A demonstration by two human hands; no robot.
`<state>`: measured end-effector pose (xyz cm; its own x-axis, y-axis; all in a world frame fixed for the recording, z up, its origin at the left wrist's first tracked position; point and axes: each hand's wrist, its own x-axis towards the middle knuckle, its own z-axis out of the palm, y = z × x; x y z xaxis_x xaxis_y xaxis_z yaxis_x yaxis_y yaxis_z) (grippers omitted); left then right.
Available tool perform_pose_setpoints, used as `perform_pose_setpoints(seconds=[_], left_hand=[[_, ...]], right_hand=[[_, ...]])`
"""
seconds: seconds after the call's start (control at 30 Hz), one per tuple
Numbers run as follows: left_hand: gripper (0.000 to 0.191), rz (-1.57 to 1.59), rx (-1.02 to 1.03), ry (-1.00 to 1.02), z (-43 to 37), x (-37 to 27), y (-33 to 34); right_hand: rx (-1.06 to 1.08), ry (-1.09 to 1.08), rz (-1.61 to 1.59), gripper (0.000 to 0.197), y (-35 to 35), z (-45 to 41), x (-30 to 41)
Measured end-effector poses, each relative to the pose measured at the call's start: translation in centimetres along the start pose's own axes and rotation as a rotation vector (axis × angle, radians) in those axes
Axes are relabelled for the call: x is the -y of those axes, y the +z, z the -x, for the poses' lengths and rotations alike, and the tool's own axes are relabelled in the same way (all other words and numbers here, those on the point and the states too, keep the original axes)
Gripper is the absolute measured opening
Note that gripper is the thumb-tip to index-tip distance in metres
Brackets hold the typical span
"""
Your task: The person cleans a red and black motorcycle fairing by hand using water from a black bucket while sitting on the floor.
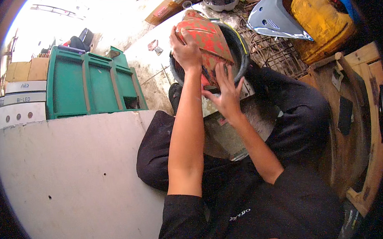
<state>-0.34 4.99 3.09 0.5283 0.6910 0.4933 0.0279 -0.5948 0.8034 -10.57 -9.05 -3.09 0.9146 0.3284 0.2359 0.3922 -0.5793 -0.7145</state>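
A worn red plastic panel, apparently a motorcycle fairing, is mottled with brown patches. It leans across a round black tub on the floor before me. My left hand grips the panel at its upper left edge, fingers bent over the side. Lower down, my right hand has its fingers spread, with the fingertips against the panel's lower part. No tool shows in the right hand, though its palm side is hidden. The panel covers much of the tub's inside.
A green slatted plastic piece and stacked boxes stand left, behind a white board. Right of the tub are a metal grid, a grey motorcycle panel and a yellow jerrycan. A wooden frame is close on my right.
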Motion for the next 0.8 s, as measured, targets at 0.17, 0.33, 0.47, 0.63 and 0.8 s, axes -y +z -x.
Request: perform_pose_setpoints(seconds=[0.17,0.33,0.47,0.63,0.8], left_hand=[[0.046,0.036,0.015,-0.029,-0.1,-0.8,0.3],[0.046,-0.003,0.007,-0.010,0.0,0.2,-0.1],[0.046,0.016,0.001,0.009,-0.2,-0.5,0.3],[0.047,-0.010,-0.017,0.028,-0.1,0.1,0.1],[0.047,-0.002,0.009,-0.010,0.0,-0.6,0.2]], right_hand=[[0.009,0.013,0.043,0.104,0.2,0.8,-0.5],[0.015,-0.015,0.021,0.103,-0.3,1.9,0.4],[-0.005,0.000,0.017,0.098,-0.3,1.2,0.1],[0.012,-0.003,-0.016,0.095,-0.6,1.1,0.7],[0.006,0.033,-0.010,0.094,-0.3,0.4,-0.1]])
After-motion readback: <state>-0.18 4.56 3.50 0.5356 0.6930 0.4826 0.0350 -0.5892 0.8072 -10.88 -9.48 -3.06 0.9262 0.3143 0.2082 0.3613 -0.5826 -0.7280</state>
